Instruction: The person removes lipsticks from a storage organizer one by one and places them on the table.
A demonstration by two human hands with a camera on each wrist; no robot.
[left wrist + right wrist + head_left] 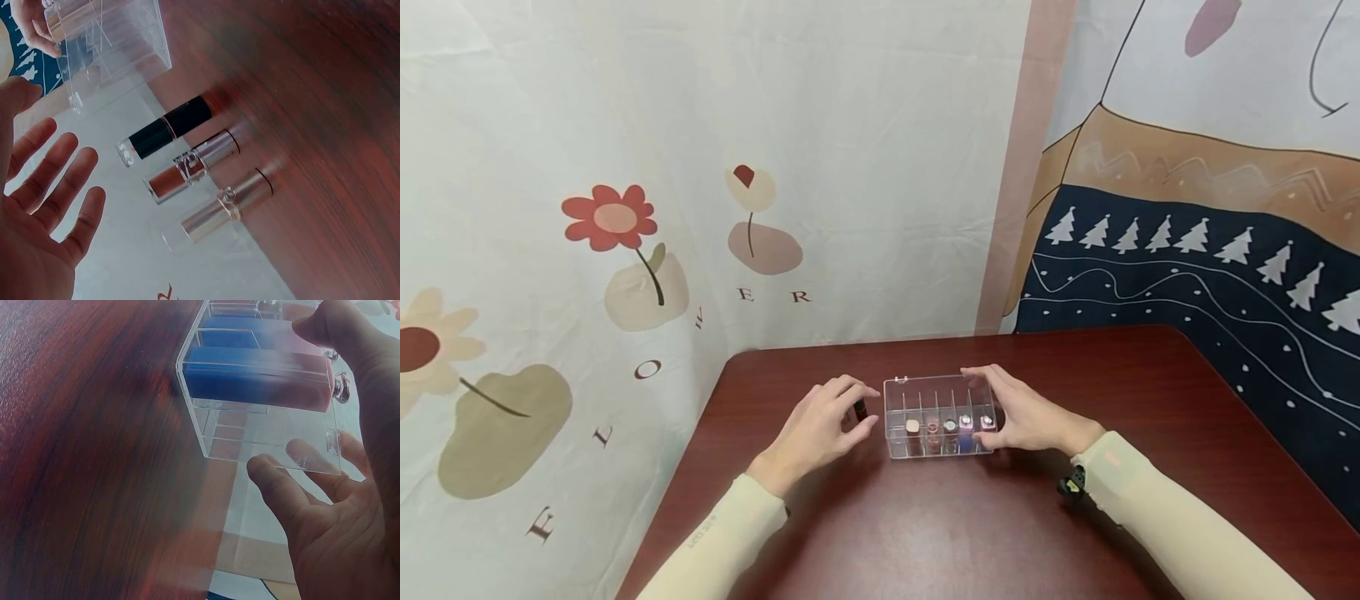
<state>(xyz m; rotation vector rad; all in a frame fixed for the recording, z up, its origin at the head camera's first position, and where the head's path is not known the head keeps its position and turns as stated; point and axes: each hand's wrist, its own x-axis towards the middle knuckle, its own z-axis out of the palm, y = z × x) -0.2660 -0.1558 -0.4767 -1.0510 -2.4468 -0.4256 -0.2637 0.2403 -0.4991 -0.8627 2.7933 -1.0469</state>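
Note:
A clear plastic lipstick organizer (934,390) with thin dividers stands on the table, several lip tubes upright in its front slots. Two of these, blue and pink (256,378), fill the slots at its right end. My right hand (1026,414) grips that end, thumb at the front and fingers toward the back. To the organizer's left, my left hand (820,427) hovers with fingers spread, holding nothing. Beyond those fingers stand three lip tubes: a black one (170,128), a silver-and-brown one (192,166) and a pale gold one (226,208). The head view mostly hides them behind the hand.
The dark red wooden table (895,525) runs back to a white flower-printed cloth (880,167). On the right hangs a navy cloth (1165,292) with white trees. A dark strap (1072,483) shows at the right wrist.

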